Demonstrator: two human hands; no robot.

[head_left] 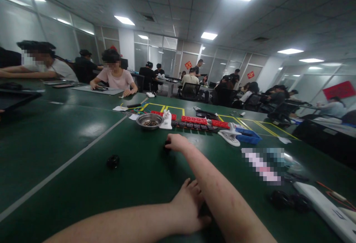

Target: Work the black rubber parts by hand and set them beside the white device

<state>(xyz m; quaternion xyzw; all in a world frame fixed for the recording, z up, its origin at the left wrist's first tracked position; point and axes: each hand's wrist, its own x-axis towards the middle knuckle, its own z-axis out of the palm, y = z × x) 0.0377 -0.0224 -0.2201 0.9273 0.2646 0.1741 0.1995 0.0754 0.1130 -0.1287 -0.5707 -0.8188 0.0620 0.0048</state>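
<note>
My right hand (176,142) reaches forward over the green table (133,183), its fingers closed round a small black object (167,144) at the table surface. Nearer to me, my left hand (190,206) is low over the table, partly behind my right forearm, with its fingers apart; a dark area lies beneath it, and I cannot make out what it is. To the left a round black part (113,161) rests on the table. Beyond my right hand stand a metal bowl (150,121) of small pieces and a white clip-like stand (166,120).
Red blocks (194,120) form a row behind my right hand. A blue tray (248,135) and a white clip (230,135) lie right of them. Black round parts (289,200) and a white power strip (325,211) are at the right. A person (115,74) sits across the table.
</note>
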